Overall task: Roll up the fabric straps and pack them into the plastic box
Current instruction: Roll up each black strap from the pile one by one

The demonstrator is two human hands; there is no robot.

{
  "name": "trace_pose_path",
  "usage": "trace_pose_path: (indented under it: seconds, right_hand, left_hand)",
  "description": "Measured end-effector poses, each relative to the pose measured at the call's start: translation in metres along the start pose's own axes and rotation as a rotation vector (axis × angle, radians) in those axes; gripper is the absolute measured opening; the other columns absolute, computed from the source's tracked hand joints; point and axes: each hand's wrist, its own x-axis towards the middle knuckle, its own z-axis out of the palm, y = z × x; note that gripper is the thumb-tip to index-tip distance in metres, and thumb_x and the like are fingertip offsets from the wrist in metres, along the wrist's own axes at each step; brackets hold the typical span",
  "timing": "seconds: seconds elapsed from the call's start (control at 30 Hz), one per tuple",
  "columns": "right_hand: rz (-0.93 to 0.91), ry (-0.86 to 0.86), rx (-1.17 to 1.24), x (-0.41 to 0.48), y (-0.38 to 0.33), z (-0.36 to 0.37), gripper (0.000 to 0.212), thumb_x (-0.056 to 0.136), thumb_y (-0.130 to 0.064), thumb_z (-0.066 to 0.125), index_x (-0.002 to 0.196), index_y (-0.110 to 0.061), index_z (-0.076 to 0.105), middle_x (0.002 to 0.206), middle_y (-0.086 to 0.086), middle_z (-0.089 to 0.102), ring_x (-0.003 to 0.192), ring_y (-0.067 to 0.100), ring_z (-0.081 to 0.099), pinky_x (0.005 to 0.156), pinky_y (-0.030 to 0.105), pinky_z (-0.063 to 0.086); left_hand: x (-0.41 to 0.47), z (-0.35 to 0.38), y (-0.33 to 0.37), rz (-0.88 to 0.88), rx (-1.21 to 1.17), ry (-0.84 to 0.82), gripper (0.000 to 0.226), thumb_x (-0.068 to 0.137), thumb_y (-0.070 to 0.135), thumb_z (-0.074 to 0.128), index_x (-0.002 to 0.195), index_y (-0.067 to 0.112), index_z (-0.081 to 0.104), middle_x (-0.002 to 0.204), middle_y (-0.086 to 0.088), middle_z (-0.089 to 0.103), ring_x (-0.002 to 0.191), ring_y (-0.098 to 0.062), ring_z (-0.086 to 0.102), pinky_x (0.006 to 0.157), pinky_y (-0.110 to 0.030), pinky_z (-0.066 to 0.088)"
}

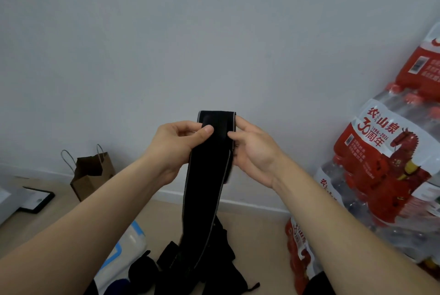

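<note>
On the head view, we hold the black strap (208, 183) up before the wall. Our left grip (177, 148) and right grip (254, 152) pinch its upper end, thumbs in front. Its tail hangs onto the strap pile (226, 249) on the floor beside the plastic box (133, 242).

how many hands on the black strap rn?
2. The left hand pinches the black strap at its upper left edge, and the right hand pinches the upper right edge. The strap's lower end hangs into a dark fabric pile.
</note>
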Motion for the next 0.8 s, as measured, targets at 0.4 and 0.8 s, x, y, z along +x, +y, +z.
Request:
trace_pose_path:
  seconds: [0.4,0.8]
  right_hand:
    - [-0.167,0.139,-0.262,0.001,0.012,0.010,0.044,0.101,0.010,0.062,0.134,-0.019,0.067,0.112,0.012,0.082,0.105,0.029,0.080,0.100,0.049,0.063]
    - [0.221,0.228,-0.258,0.006,0.004,0.011,0.035,0.101,-0.037,0.075,0.106,-0.003,0.078,0.093,0.015,0.083,0.081,0.029,0.081,0.075,0.039,0.065]
  left_hand:
    - [0.001,0.010,-0.004,-0.016,-0.028,0.151,0.035,0.089,0.028,0.088,0.104,0.004,0.069,0.099,-0.014,0.074,0.085,-0.027,0.075,0.088,-0.045,0.063]
    - [-0.001,0.010,0.004,-0.102,0.030,0.080,0.014,0.094,0.021,0.083,0.095,0.009,0.079,0.091,-0.010,0.083,0.073,-0.017,0.078,0.067,-0.030,0.063]
